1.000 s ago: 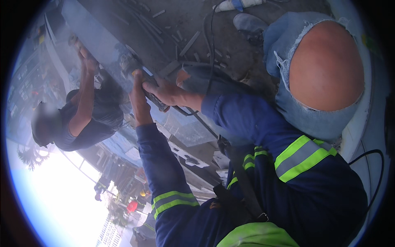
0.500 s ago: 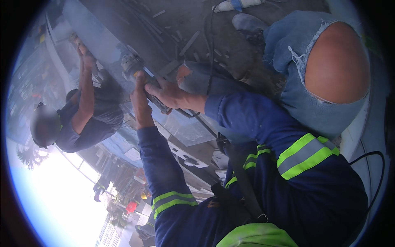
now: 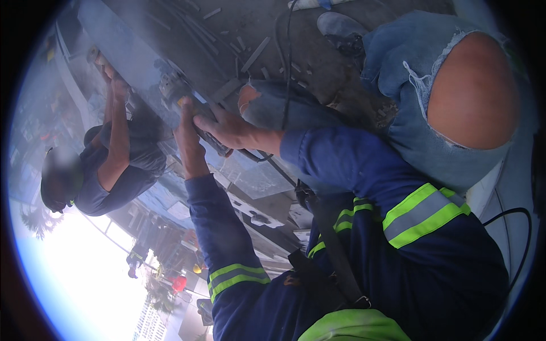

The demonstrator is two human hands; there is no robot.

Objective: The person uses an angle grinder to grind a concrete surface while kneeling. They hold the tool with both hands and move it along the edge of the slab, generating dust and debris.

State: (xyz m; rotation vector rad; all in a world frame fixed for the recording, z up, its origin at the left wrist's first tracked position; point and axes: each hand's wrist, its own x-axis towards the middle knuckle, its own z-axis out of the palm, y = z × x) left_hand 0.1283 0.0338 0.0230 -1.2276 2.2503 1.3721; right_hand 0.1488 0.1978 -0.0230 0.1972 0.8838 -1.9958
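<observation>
An angle grinder (image 3: 174, 86) is held between both my hands, its round head pointing to the upper left against a long grey slab (image 3: 122, 42). My left hand (image 3: 186, 128) wraps around the tool just behind that head. Farther back, my right hand (image 3: 230, 128) grips the body, thumb lying along it. A dark cord (image 3: 256, 156) leaves the grinder's rear end. Dust hazes the slab, and the disc cannot be made out clearly.
At the left a co-worker (image 3: 114, 165) in a dark shirt reaches over the same slab with a tool (image 3: 98, 57). Offcut strips (image 3: 256, 54) litter the ground. A black cable (image 3: 289, 68) runs past my ripped jeans (image 3: 398, 85). Flat grey pieces (image 3: 256, 176) lie under my arms.
The grinder and both my hands have shifted slightly to the upper left. The co-worker's hands have also moved a little up and left. My grip stays the same.
</observation>
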